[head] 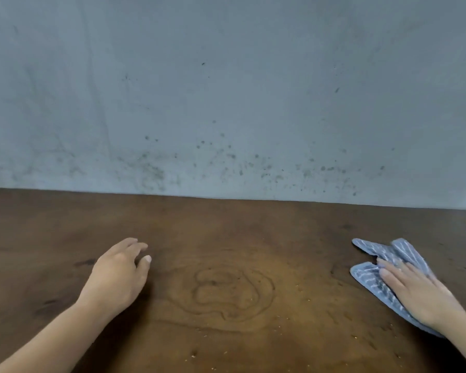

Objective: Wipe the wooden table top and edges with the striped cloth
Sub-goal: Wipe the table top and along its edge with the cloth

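On table's right side: fingers (394, 278) of right hand (420, 294) lay flat, slightly apart, pressing striped cloth (374, 284) onto wooden table (226, 230), likely for wiping pressure. Left hand (116, 275) rested empty at centre-left, fingers loosely together, apparently bracing. Crumbs (296, 286) scattered between hands; stained wall (226, 90) behind.

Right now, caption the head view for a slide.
Right hand presses striped cloth flat on crumb-strewn wooden table; left hand empty.
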